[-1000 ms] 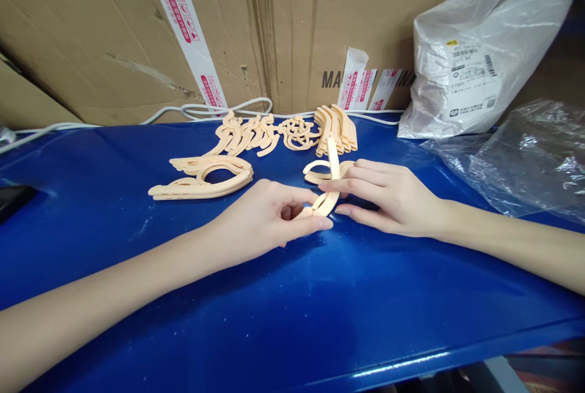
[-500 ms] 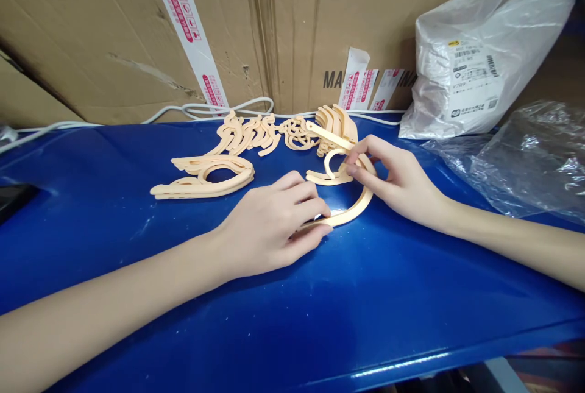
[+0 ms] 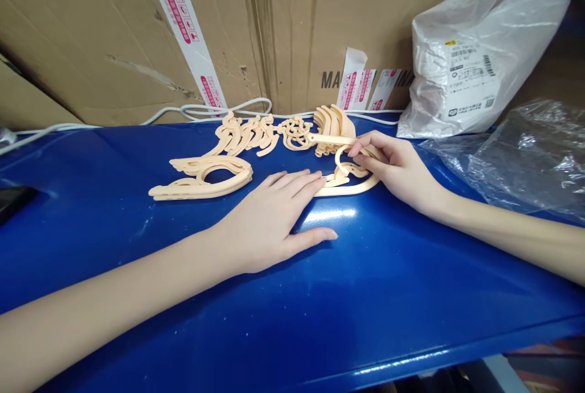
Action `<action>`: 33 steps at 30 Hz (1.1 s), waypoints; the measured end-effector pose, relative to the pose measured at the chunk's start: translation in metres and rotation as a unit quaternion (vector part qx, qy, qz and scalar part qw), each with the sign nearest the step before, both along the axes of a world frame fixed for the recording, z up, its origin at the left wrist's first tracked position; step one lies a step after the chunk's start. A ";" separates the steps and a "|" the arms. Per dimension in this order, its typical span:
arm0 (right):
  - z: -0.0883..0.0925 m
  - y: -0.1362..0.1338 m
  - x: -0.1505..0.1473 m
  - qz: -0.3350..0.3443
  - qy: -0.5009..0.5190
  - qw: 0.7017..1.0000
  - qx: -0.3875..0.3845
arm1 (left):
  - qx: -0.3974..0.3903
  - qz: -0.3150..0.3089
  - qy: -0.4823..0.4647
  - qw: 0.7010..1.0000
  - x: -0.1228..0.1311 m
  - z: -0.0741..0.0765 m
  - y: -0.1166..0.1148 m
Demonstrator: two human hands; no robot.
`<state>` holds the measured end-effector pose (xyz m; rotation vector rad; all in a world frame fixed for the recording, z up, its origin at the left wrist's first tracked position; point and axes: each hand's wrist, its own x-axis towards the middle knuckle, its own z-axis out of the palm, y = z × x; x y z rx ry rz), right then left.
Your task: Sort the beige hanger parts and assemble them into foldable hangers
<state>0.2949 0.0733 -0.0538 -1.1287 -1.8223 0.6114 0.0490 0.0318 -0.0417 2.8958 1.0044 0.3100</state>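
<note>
My right hand pinches a cream curved plastic piece at its right end, near the middle of the blue table. My left hand lies with its fingers stretched out and its thumb apart; its fingertips touch the left end of that piece. Left of it rests a pair of stacked cream curved pieces. Behind my hands are loose S-shaped pieces, a heap of small hook pieces and a stack of curved pieces. My right fingers hide part of the held piece.
Cardboard boxes stand along the back edge of the blue table. A white cable runs before them. A labelled white bag and clear plastic film are at the right. A dark object lies at the left edge.
My left hand has let go of the curved piece and spread its fingers. The piece has swung away from me and lies flatter; my right hand has shifted slightly right with it.
</note>
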 end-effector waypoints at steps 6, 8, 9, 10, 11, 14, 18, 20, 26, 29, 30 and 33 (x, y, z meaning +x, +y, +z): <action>-0.001 0.002 0.000 -0.014 0.009 1.000 -0.014 | 0.193 -0.015 0.007 0.981 0.002 -0.002 -0.007; -0.002 0.003 0.001 -0.010 0.010 1.000 -0.009 | 0.246 -0.013 0.010 0.969 0.002 -0.002 -0.010; -0.002 0.004 0.002 -0.006 0.014 1.000 -0.010 | 0.266 -0.009 0.013 0.964 0.002 -0.002 -0.011; -0.003 0.005 0.003 -0.002 0.019 1.000 -0.015 | 0.284 -0.003 0.019 0.959 0.003 -0.001 -0.012; -0.003 0.006 0.004 0.002 0.024 1.000 -0.020 | 0.300 0.004 0.026 0.953 0.003 -0.001 -0.014; -0.006 0.009 0.004 0.010 0.040 0.999 -0.031 | 0.343 0.025 0.057 0.937 0.005 0.004 -0.020; -0.008 0.010 0.003 0.023 0.067 0.996 -0.059 | 0.395 0.036 0.083 0.914 0.009 0.011 -0.028; -0.008 0.010 0.002 0.026 0.065 0.995 -0.069 | 0.401 0.046 0.087 0.911 0.010 0.012 -0.029; -0.008 0.007 0.002 0.006 0.002 0.998 -0.055 | 0.328 0.031 0.059 0.942 0.008 0.001 -0.018; -0.008 0.006 0.003 0.000 -0.035 0.998 -0.045 | 0.288 0.027 0.033 0.957 0.004 -0.006 -0.014; -0.008 0.006 0.004 -0.001 -0.041 0.998 -0.045 | 0.285 0.029 0.033 0.957 0.004 -0.007 -0.014; -0.010 0.007 0.006 0.000 -0.055 0.998 -0.043 | 0.296 0.036 0.054 0.953 0.003 -0.005 -0.016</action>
